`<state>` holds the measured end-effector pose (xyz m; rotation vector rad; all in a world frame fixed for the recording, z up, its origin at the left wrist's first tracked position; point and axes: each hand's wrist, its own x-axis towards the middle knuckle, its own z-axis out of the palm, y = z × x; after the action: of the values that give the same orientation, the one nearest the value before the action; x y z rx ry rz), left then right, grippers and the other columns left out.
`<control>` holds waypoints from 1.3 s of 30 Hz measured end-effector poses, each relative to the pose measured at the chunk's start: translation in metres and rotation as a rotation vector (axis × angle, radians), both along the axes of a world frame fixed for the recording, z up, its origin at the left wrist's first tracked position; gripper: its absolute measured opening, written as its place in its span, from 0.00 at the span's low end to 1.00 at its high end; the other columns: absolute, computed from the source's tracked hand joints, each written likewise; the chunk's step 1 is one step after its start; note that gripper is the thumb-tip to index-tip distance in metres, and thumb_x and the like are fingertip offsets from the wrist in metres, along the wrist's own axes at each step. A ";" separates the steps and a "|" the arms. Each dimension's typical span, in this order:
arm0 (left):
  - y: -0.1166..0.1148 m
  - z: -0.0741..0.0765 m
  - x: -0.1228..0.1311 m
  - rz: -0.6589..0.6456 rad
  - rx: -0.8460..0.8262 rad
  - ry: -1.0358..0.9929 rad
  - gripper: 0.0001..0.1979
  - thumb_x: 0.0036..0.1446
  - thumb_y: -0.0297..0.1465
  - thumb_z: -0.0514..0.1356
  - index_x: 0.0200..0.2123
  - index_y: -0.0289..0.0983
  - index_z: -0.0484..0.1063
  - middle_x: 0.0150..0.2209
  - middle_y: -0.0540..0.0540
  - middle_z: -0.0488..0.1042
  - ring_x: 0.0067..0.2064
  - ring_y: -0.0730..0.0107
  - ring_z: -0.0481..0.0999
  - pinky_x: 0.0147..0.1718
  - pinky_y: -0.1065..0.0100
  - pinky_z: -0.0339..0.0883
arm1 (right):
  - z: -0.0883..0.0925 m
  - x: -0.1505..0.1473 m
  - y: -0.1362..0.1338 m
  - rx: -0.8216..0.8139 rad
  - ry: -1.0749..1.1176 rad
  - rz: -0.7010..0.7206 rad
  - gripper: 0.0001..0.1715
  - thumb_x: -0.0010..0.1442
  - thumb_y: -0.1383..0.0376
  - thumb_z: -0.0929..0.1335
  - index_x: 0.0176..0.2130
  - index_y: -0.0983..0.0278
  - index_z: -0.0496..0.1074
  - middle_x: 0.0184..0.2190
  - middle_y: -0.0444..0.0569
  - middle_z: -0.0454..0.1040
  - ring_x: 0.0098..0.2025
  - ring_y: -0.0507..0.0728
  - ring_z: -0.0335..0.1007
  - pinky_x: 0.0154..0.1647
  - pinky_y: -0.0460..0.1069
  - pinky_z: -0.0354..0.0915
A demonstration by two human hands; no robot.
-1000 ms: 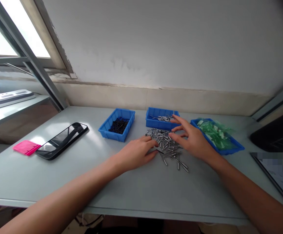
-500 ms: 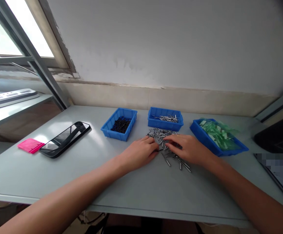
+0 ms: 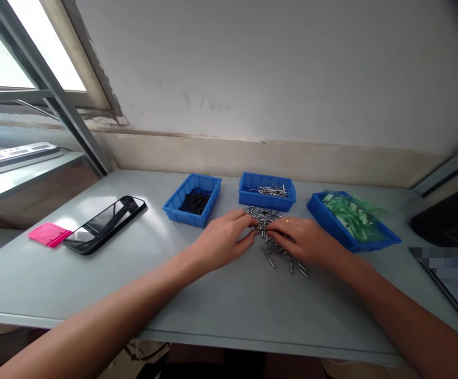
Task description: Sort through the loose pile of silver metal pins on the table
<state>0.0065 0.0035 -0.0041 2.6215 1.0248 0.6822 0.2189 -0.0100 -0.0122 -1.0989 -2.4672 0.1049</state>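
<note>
My left hand (image 3: 223,239) and my right hand (image 3: 302,239) meet over a loose pile of silver metal pins (image 3: 269,258) on the grey table. Between my left thumb and forefinger is one end of a thin dark pin (image 3: 260,229). The fingertips of my right hand pinch its other end. Part of the pile lies hidden under both hands. Behind it stands a blue bin (image 3: 266,200) holding slim silver pins. A second blue bin (image 3: 183,218) at the left holds black pin-like pieces (image 3: 195,201).
To the right, a tilted blue bin (image 3: 327,226) is filled with green plastic packets (image 3: 349,216). A black phone-like device (image 3: 105,223) and a pink bag (image 3: 49,235) lie at the left. A power strip (image 3: 18,157) rests on the side shelf, with a black object (image 3: 448,221) far right.
My left hand has lifted slightly, its thumb and forefinger coming up to the dark pin. My right fingertips have closed in on the pin's other end.
</note>
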 end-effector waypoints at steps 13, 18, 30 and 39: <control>-0.001 -0.003 0.001 -0.084 -0.058 -0.003 0.07 0.59 0.31 0.54 0.37 0.36 0.70 0.37 0.46 0.73 0.40 0.68 0.72 0.39 0.67 0.67 | 0.002 -0.005 -0.009 0.114 0.090 0.052 0.10 0.62 0.66 0.60 0.41 0.63 0.69 0.30 0.46 0.74 0.32 0.54 0.69 0.33 0.49 0.64; 0.000 -0.001 0.000 -0.059 -0.066 -0.033 0.06 0.58 0.30 0.54 0.36 0.36 0.70 0.36 0.46 0.73 0.39 0.68 0.73 0.38 0.68 0.66 | 0.004 -0.004 -0.009 0.112 0.087 0.024 0.09 0.62 0.66 0.60 0.41 0.63 0.68 0.31 0.47 0.74 0.33 0.54 0.70 0.34 0.49 0.64; 0.001 0.002 -0.001 -0.066 -0.033 -0.042 0.07 0.58 0.29 0.54 0.38 0.35 0.70 0.38 0.45 0.72 0.40 0.67 0.72 0.40 0.67 0.67 | 0.002 -0.002 -0.005 0.103 0.074 -0.013 0.09 0.63 0.67 0.61 0.41 0.63 0.68 0.33 0.46 0.75 0.34 0.54 0.70 0.35 0.48 0.64; 0.000 0.003 0.000 -0.100 -0.010 -0.209 0.07 0.58 0.30 0.56 0.39 0.35 0.71 0.37 0.44 0.73 0.39 0.69 0.72 0.39 0.67 0.68 | 0.002 -0.007 -0.008 0.103 0.084 0.009 0.09 0.63 0.67 0.60 0.39 0.65 0.68 0.31 0.48 0.74 0.32 0.54 0.70 0.32 0.48 0.63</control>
<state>0.0064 0.0031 -0.0009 2.5081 0.8287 0.9007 0.2120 -0.0182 -0.0105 -1.0188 -2.3754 0.0265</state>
